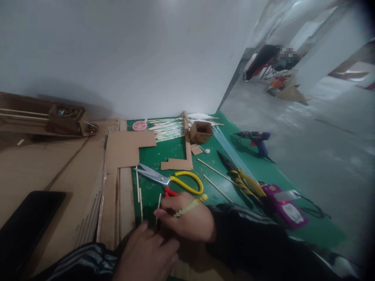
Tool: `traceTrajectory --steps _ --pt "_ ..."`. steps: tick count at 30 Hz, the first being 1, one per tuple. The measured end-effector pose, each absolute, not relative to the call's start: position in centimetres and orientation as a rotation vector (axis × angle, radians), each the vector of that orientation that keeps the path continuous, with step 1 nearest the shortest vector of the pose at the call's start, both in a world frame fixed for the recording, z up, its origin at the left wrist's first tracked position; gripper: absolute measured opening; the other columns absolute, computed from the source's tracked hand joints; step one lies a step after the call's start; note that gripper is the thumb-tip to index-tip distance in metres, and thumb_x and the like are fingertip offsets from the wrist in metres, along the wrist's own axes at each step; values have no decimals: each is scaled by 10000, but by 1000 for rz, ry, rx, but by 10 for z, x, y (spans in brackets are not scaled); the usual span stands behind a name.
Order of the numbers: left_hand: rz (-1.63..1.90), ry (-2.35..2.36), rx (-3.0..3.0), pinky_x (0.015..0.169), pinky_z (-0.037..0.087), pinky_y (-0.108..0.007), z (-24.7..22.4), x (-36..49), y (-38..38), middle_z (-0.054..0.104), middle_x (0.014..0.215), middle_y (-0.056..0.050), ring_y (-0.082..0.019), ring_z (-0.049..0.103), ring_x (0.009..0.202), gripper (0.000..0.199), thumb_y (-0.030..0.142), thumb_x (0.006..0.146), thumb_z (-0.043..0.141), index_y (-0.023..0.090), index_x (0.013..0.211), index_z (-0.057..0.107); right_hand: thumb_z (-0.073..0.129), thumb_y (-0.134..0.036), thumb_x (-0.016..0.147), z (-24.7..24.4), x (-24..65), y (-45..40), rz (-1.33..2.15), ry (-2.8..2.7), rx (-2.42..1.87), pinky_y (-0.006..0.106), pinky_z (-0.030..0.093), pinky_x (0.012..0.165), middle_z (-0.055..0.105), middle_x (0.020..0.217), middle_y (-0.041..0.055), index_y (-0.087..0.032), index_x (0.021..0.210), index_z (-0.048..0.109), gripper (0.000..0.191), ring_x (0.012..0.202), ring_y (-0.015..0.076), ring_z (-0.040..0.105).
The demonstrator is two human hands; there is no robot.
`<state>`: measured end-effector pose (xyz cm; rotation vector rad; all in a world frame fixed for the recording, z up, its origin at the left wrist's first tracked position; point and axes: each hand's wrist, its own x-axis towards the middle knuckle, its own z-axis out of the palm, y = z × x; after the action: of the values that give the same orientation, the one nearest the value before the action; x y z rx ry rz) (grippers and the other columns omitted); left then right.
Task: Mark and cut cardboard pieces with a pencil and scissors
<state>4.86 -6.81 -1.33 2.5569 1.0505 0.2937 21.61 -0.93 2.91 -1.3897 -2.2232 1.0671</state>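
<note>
My right hand (187, 218) is closed around a yellow pen (191, 205) in a writing grip, its tip hidden under the fingers. My left hand (148, 253) lies close beside it, fingers bent over a piece of cardboard (196, 259); their undersides are hidden. Just beyond my right hand lie scissors (168, 180) with yellow and red handles, blades parted. Thin wooden sticks (137, 185) rest to the left of the scissors, and other sticks (218, 188) lie to the right. An L-shaped cardboard piece (177, 164) is past the scissors.
Pliers (241, 175), a purple box (284, 207) with a cable, and a blue glue gun (258, 140) are on the right. A small cardboard box (201, 132) stands near the wall. Left are cardboard sheets (125, 148), a black phone-like slab (32, 222) and a cardboard build (67, 119).
</note>
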Motion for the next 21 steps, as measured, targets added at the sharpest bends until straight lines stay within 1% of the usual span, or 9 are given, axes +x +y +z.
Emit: traceTrajectory --steps 2,5,7,12,15,17,19,21 --pt "271 1056 2560 832 447 -347 -13 48 -69 750 930 26 -208 696 860 194 146 821 614 287 953 634 597 -286 899 31 218 -10 1052 -2230 -1408 222 209 476 401 527 -79 -175 581 492 353 471 55 338" --pt "209 1062 2569 831 439 -358 -12 48 -69 744 885 22 -208 692 822 189 138 833 594 281 950 629 589 -289 905 32 223 -12 1032 -2237 -1431 226 210 476 393 520 -78 -175 577 495 359 463 56 328" --pt "183 1065 2575 832 433 -368 -12 48 -70 737 850 26 -209 686 792 181 132 837 587 279 935 627 578 -299 909 31 227 -14 1023 -2250 -1432 231 206 475 385 510 -79 -178 575 487 368 457 57 315" --pt "228 1070 2554 857 400 -387 -14 49 -71 731 868 40 -208 680 797 207 114 831 576 279 951 616 562 -317 908 29 238 -18 1019 -2258 -1461 246 182 471 350 491 -86 -186 567 443 384 455 63 283" --pt "302 1061 2550 804 386 -360 -17 50 -71 713 809 50 -192 664 748 155 131 833 580 268 900 606 559 -319 903 29 245 -22 1013 -2248 -1490 246 179 468 334 488 -87 -191 566 419 387 455 67 267" --pt "351 1059 2554 771 377 -348 -17 50 -70 696 771 53 -185 649 716 115 147 835 583 260 852 594 543 -339 911 30 249 -25 1006 -2252 -1506 249 178 467 360 500 -79 -195 575 413 388 463 72 282" --pt "368 1051 2564 754 369 -345 -16 50 -69 690 766 52 -184 641 703 112 144 833 576 256 834 584 518 -359 925 30 254 -28 1009 -2251 -1535 253 179 470 398 520 -67 -198 587 414 388 475 77 303" --pt "358 1050 2573 746 364 -348 -14 50 -69 690 763 50 -188 638 698 127 129 832 559 254 831 580 511 -358 926 31 258 -31 1004 -2250 -1578 256 180 474 403 521 -63 -199 588 413 386 477 80 302"
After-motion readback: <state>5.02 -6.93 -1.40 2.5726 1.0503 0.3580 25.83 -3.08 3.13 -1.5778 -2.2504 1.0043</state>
